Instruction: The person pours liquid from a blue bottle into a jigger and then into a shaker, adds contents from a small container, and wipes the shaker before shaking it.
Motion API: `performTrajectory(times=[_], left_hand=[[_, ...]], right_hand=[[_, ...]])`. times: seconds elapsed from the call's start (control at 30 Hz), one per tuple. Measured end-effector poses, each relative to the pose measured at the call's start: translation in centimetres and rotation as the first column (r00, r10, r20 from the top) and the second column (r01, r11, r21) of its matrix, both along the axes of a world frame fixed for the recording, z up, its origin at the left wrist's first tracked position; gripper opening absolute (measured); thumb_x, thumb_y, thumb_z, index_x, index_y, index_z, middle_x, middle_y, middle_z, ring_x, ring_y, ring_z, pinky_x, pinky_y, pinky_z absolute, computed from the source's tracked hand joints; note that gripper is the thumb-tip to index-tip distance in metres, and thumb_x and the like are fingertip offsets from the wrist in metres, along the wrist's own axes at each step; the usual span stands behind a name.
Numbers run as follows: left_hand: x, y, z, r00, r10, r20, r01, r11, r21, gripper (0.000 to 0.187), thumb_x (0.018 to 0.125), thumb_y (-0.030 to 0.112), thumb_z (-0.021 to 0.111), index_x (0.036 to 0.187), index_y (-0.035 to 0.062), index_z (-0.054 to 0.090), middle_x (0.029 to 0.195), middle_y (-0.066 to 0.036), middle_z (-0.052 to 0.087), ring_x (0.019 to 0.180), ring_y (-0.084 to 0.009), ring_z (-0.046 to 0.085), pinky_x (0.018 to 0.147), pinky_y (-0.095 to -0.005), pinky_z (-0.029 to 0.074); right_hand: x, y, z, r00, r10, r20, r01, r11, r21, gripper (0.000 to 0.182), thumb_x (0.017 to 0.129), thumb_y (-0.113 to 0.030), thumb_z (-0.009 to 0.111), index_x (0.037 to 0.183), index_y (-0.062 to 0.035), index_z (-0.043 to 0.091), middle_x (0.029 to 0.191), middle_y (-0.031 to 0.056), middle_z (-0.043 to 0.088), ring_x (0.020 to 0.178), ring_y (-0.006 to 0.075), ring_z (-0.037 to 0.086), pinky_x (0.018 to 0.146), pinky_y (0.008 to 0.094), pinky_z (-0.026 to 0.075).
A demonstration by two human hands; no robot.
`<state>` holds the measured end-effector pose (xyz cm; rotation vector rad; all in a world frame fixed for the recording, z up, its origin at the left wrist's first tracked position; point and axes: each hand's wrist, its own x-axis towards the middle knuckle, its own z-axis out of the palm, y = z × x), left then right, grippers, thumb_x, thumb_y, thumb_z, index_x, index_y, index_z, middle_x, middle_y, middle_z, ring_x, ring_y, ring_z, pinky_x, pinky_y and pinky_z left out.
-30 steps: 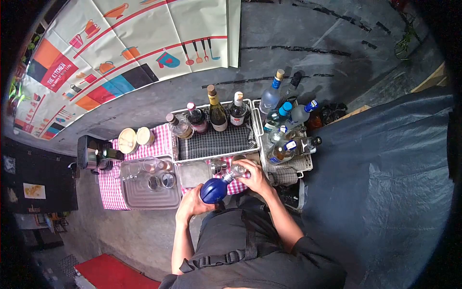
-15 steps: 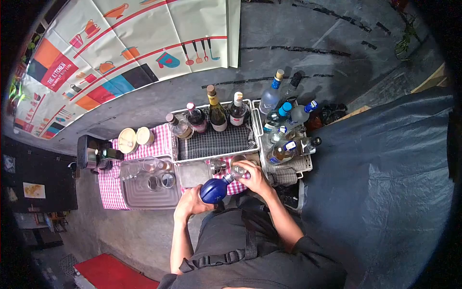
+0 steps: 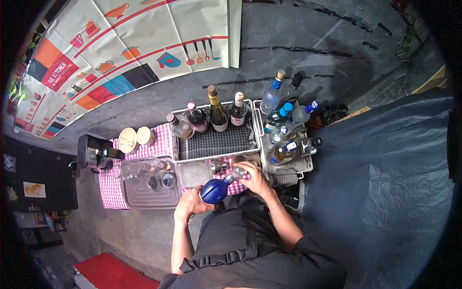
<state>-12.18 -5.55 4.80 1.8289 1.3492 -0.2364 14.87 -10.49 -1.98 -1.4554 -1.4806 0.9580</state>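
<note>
My left hand (image 3: 191, 202) is wrapped round the body of a dark blue bottle (image 3: 214, 191). The bottle is tilted, its neck (image 3: 230, 178) pointing up and right toward my right hand (image 3: 254, 179). Between the fingers of that hand is a small clear glass (image 3: 238, 172), right at the bottle's mouth. Just beyond, a shiny metal cup (image 3: 219, 166) lies beside a grey flat tray (image 3: 193, 174) on the pink checked cloth (image 3: 234, 188).
To the left, a clear plastic tray (image 3: 149, 198) holds several glasses. Behind my hands, a white wire basket (image 3: 211, 157) carries several bottles. More bottles crowd a rack (image 3: 306, 165) on the right. A black machine (image 3: 90, 151) stands far left, near two pale round containers (image 3: 145, 136).
</note>
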Motion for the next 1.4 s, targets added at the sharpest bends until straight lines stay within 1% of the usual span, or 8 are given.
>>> performTrajectory(times=[0.77, 0.93, 1.07, 1.17, 1.23, 1.3, 1.33, 1.4], left_hand=[[-0.2, 0.0, 0.1, 0.999, -0.022, 0.023, 0.021, 0.999, 0.024, 0.076, 0.056, 0.037, 0.086, 0.118, -0.0028, 0.068, 0.102, -0.028, 0.073, 0.1, -0.0393, 0.073, 0.091, -0.0462, 0.059], [-1.2, -0.8, -3.1, 0.992, 0.009, 0.128, -0.019, 0.997, 0.076, 0.087, 0.055, 0.038, 0.093, 0.129, 0.0047, 0.061, 0.11, -0.024, 0.073, 0.106, -0.0386, 0.071, 0.093, -0.0457, 0.057], [-1.2, -1.4, -5.6, 0.932, 0.098, 0.35, -0.099, 0.995, -0.015, 0.084, 0.057, 0.03, 0.093, 0.13, 0.007, 0.059, 0.113, -0.021, 0.073, 0.108, -0.0366, 0.071, 0.094, -0.045, 0.056], [-0.9, -1.9, -6.5, 0.873, 0.171, 0.457, -0.167, 0.985, -0.05, 0.081, 0.057, 0.025, 0.093, 0.129, 0.0086, 0.059, 0.115, -0.017, 0.072, 0.109, -0.0328, 0.071, 0.096, -0.0438, 0.055], [-0.7, -1.9, -6.7, 0.852, 0.216, 0.476, -0.209, 0.975, -0.07, 0.084, 0.057, 0.013, 0.093, 0.133, 0.0054, 0.058, 0.119, -0.01, 0.069, 0.11, -0.0204, 0.067, 0.099, -0.0378, 0.054], [-0.5, -2.1, -6.2, 0.828, 0.236, 0.509, -0.218, 0.971, -0.097, 0.085, 0.058, 0.013, 0.094, 0.134, 0.0048, 0.057, 0.12, -0.011, 0.068, 0.11, -0.0203, 0.066, 0.099, -0.0374, 0.053], [-0.4, -2.1, -5.9, 0.802, 0.256, 0.539, -0.227, 0.966, -0.121, 0.085, 0.059, 0.013, 0.094, 0.134, 0.0043, 0.056, 0.122, -0.011, 0.067, 0.11, -0.0202, 0.066, 0.099, -0.0371, 0.053], [-0.6, -2.1, -6.7, 0.797, 0.25, 0.549, -0.217, 0.968, -0.126, 0.085, 0.059, 0.013, 0.094, 0.135, 0.0039, 0.055, 0.122, -0.011, 0.067, 0.11, -0.0202, 0.066, 0.1, -0.0371, 0.053]], right_hand=[[-0.2, -0.2, -0.9, 0.999, 0.005, -0.038, -0.002, 0.998, 0.061, 0.055, 0.072, 0.008, 0.066, 0.127, 0.0023, 0.064, 0.124, 0.0173, 0.068, 0.117, 0.03, 0.067, 0.102, 0.0373, 0.053], [-0.3, -0.6, -2.7, 0.874, -0.075, -0.479, -0.005, 0.986, -0.164, 0.054, 0.08, 0.007, 0.073, 0.132, -0.0006, 0.063, 0.127, 0.0105, 0.068, 0.113, 0.0181, 0.067, 0.095, 0.0326, 0.058], [-0.2, -0.6, -3.8, 0.78, -0.07, -0.622, -0.017, 0.991, -0.134, 0.054, 0.082, 0.001, 0.079, 0.134, -0.0027, 0.063, 0.129, 0.0079, 0.067, 0.111, 0.0153, 0.067, 0.093, 0.0311, 0.059], [0.9, 0.2, -3.6, 0.817, -0.13, -0.562, 0.028, 0.982, -0.187, 0.057, 0.082, -0.002, 0.083, 0.135, -0.0039, 0.062, 0.128, 0.0068, 0.067, 0.108, 0.0141, 0.068, 0.091, 0.0295, 0.059], [1.6, 0.7, -3.4, 0.961, -0.165, -0.22, 0.139, 0.982, -0.127, 0.058, 0.08, -0.004, 0.083, 0.134, -0.0053, 0.064, 0.127, 0.01, 0.068, 0.11, 0.0226, 0.068, 0.094, 0.0332, 0.056], [2.1, 1.1, -2.4, 0.981, -0.187, 0.041, 0.191, 0.974, -0.125, 0.062, 0.076, -0.008, 0.085, 0.135, -0.0093, 0.066, 0.123, 0.0137, 0.066, 0.113, 0.0323, 0.065, 0.1, 0.0394, 0.052], [2.1, 1.1, -2.7, 0.981, -0.187, 0.042, 0.191, 0.974, -0.125, 0.062, 0.076, -0.008, 0.085, 0.135, -0.0093, 0.066, 0.123, 0.0137, 0.066, 0.113, 0.0323, 0.065, 0.1, 0.0394, 0.052], [2.2, 1.3, -3.3, 0.929, -0.135, 0.346, 0.172, 0.982, -0.079, 0.065, 0.073, -0.011, 0.087, 0.136, -0.0135, 0.067, 0.114, 0.0105, 0.065, 0.11, 0.0307, 0.063, 0.101, 0.0404, 0.049]])
